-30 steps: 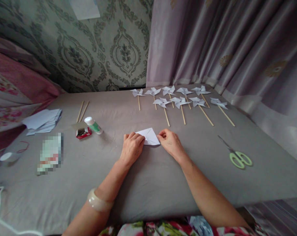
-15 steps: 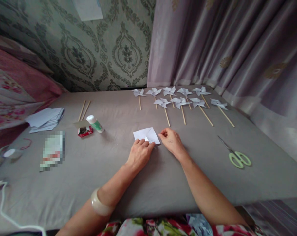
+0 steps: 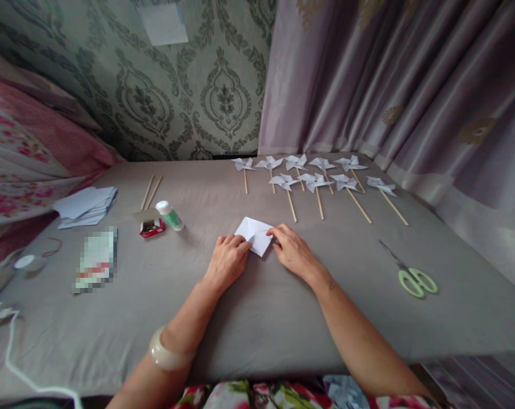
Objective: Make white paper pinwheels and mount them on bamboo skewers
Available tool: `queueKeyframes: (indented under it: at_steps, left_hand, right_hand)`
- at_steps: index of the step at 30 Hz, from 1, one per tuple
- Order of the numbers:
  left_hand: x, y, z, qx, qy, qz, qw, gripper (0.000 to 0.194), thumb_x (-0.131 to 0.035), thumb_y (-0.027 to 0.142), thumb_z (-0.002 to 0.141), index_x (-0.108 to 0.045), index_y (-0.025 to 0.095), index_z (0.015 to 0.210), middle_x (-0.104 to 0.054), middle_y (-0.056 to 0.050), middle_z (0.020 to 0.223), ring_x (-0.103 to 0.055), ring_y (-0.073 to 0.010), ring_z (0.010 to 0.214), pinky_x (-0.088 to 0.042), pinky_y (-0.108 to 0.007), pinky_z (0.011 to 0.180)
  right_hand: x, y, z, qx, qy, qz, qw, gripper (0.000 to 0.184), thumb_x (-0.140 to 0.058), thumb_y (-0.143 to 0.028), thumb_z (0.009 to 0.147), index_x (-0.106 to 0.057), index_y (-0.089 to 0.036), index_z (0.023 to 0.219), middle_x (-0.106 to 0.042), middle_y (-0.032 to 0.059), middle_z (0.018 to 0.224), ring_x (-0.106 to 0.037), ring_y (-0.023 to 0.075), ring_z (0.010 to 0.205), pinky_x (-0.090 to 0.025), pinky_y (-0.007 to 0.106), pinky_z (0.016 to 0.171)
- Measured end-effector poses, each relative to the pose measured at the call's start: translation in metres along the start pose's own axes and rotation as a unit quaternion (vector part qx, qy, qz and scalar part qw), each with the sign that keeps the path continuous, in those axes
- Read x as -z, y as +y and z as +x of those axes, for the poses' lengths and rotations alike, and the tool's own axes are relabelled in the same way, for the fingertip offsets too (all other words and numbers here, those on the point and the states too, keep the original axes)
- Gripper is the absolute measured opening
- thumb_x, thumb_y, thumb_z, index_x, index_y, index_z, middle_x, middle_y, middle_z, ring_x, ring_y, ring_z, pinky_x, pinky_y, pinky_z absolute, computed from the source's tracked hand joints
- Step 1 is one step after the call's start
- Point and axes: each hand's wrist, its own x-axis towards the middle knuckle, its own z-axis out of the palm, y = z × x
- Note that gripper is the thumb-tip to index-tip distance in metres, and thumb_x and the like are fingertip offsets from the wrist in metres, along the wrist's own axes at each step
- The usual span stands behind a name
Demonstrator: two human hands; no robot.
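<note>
A small folded square of white paper [image 3: 257, 232] lies at the middle of the cloth-covered table, turned so a corner points toward me. My left hand [image 3: 230, 257] grips its left side, fingers curled and thumb at the near edge. On the opposite side, my right hand [image 3: 292, 248] pinches the right corner between fingertips and thumb. Crease lines run across the paper's face. Behind it stand out several finished paper pinwheels [image 3: 315, 181] on wooden sticks, laid in two rows.
Green-handled scissors [image 3: 417, 282] lie at the right. Left of the paper are a glue stick [image 3: 170, 216], a small red box [image 3: 152, 228], two wooden sticks [image 3: 151, 192], a stack of white paper [image 3: 87, 205] and a blurred packet [image 3: 96, 258]. A white cable [image 3: 11, 346] runs along the left edge.
The folded paper has turned so a corner faces me. My left hand has shifted to its left side, and my right hand has come onto its right corner. The view has moved slightly.
</note>
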Motion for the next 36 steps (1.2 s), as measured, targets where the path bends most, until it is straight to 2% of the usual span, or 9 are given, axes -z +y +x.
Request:
queueKeyframes:
  at_steps: [5,15,24,29,36]
  left_hand:
    - [-0.001,-0.010,-0.001,-0.006,0.013,-0.021,1.000,0.024,-0.044,0.019,0.089,-0.065,0.021,0.100,-0.066,-0.007,0.096,-0.056,-0.0206,0.091,-0.037,-0.035,0.078]
    - [0.002,-0.018,-0.003,-0.013,0.027,-0.022,0.999,0.023,-0.045,0.019,0.088,-0.067,0.021,0.098,-0.068,-0.006,0.099,-0.056,-0.0207,0.091,-0.037,-0.036,0.079]
    - [0.005,-0.011,-0.003,0.000,0.030,-0.022,0.999,0.020,-0.050,0.015,0.080,-0.066,0.020,0.091,-0.066,-0.007,0.102,-0.055,-0.0223,0.095,-0.036,-0.038,0.082]
    - [0.005,-0.007,-0.002,0.005,0.035,-0.025,0.999,0.019,-0.046,0.019,0.085,-0.063,0.019,0.094,-0.067,-0.006,0.099,-0.055,-0.0215,0.094,-0.036,-0.036,0.081]
    - [-0.005,-0.011,-0.001,-0.004,0.041,-0.021,0.999,0.022,-0.045,0.022,0.090,-0.060,0.019,0.105,-0.066,-0.007,0.102,-0.055,-0.0215,0.096,-0.036,-0.036,0.081]
  right_hand:
    - [-0.001,-0.010,-0.002,0.031,-0.019,0.001,0.999,0.029,-0.059,-0.013,0.081,-0.058,-0.024,0.108,-0.053,0.0049,0.109,-0.057,0.0165,0.095,-0.046,0.029,0.082]
    - [-0.011,-0.019,-0.006,0.081,-0.036,-0.031,0.996,0.009,-0.055,-0.021,0.088,-0.062,-0.022,0.094,-0.059,0.0035,0.099,-0.059,0.0143,0.085,-0.043,0.024,0.071]
    - [-0.012,-0.023,-0.007,0.081,-0.055,-0.060,0.993,0.016,-0.049,-0.030,0.092,-0.064,-0.023,0.092,-0.063,0.0039,0.094,-0.061,0.0159,0.085,-0.042,0.025,0.071]
    - [-0.011,-0.023,-0.006,0.078,-0.059,-0.061,0.993,0.017,-0.050,-0.029,0.092,-0.065,-0.023,0.092,-0.063,0.0039,0.095,-0.062,0.0164,0.086,-0.043,0.025,0.072]
    - [-0.011,-0.023,-0.006,0.059,-0.061,-0.030,0.996,0.020,-0.048,-0.029,0.093,-0.067,-0.023,0.092,-0.064,0.0041,0.096,-0.061,0.0158,0.087,-0.042,0.025,0.073]
